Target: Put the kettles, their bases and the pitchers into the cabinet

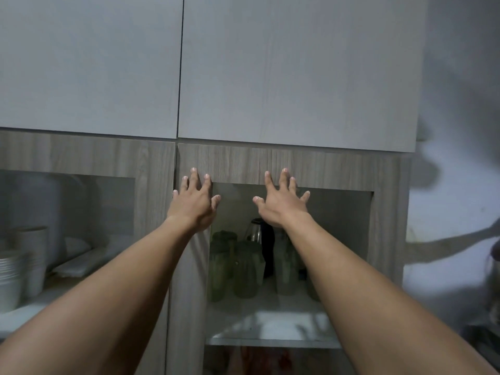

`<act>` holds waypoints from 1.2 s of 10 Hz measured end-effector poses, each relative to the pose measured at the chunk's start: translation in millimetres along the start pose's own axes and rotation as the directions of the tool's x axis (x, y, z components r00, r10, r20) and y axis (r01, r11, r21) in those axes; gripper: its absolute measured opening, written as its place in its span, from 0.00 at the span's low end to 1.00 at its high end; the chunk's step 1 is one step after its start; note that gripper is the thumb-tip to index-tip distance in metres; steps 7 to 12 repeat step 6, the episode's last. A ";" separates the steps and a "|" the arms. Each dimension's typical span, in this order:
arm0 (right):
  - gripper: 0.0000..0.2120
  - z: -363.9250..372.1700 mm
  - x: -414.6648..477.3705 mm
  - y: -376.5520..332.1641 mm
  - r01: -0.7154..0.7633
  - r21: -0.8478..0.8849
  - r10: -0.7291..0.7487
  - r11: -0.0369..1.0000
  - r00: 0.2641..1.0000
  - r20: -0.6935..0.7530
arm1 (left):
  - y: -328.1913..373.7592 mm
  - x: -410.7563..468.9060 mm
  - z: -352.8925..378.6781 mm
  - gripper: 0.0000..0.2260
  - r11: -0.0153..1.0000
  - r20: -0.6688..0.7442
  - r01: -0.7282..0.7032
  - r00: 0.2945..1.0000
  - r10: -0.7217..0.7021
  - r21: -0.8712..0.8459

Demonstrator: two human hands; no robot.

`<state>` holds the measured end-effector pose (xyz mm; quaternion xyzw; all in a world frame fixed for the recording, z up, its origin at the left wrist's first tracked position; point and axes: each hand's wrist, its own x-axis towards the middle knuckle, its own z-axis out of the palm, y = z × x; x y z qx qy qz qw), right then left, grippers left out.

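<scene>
Tall wood-grain cabinet [297, 163] with a glass-panelled door, seemingly closed, though hard to say through the dim glass whether fully latched. Behind the pane, on a pale shelf [270, 315]: a cluster of green-tinted pitchers [244, 269] standing upright and close together, some touching, and behind them a steel kettle [255, 230] with a dark handle, its base hidden by the pitchers in front. Judged from this, most of the storing already done, with at least one kettle and several pitchers inside; impossible to confirm from here that every kettle and base has gone in, since nothing outside the cabinet shows except a blurred metal object at the far right edge. Likely only the closing of the door left, or a last check. Neighbouring compartment to the left holding stacked pale cups [32, 255] and metal bowls [9, 280], apart from the task's things. Left hand [193, 204] spread wide and flat against the door frame, holding nothing. Right hand [281, 204] likewise splayed open, fingertips on the upper rail above the glass, empty. No brand, label or writing legible anywhere: none on the cabinet, kettle or pitchers.
</scene>
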<state>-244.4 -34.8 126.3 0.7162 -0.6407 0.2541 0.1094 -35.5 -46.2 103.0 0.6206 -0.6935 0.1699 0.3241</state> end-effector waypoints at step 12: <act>0.35 -10.2 -27.0 -1.9 -0.033 0.173 0.016 0.984 0.995 0.098 | -2.7 -34.3 -13.3 0.28 0.989 0.163 0.032 0.987 -0.008 -0.144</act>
